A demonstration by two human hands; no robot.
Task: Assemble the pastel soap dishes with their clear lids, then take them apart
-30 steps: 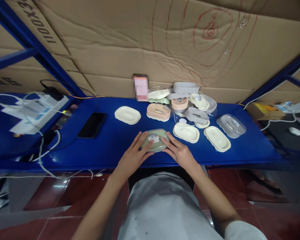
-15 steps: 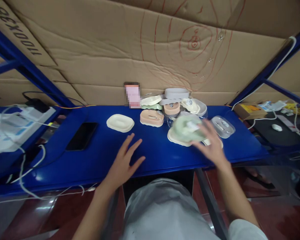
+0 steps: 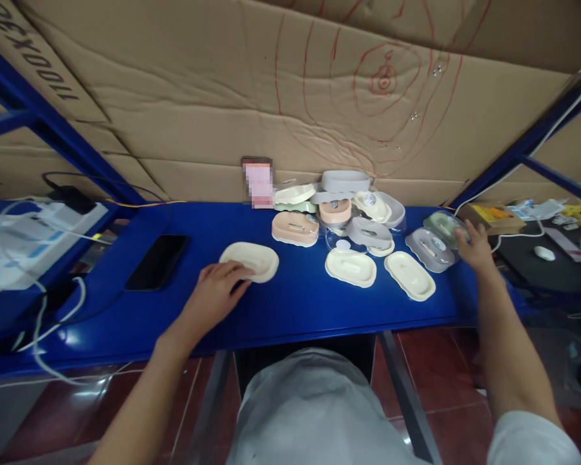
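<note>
My left hand grips the near left edge of a cream oval soap dish, fingers over its rim. At the far right, my right hand has its fingers closed on the right end of a green soap dish with a clear cover. A grey soap dish under a clear cover lies directly in front of the green one. Between my hands are two more cream dishes, one shallow dish and another tilted dish.
A pile of grey, peach, cream and green soap dishes, with a peach dish and a grey dish, covers the back middle. A phone leans on the cardboard; a black phone lies left. Cables and a power strip are farther left.
My right hand has carried the green dish from the pile to the far right, uncovering cream and grey dishes. My left hand has taken hold of the cream dish, which has shifted right and nearer.
</note>
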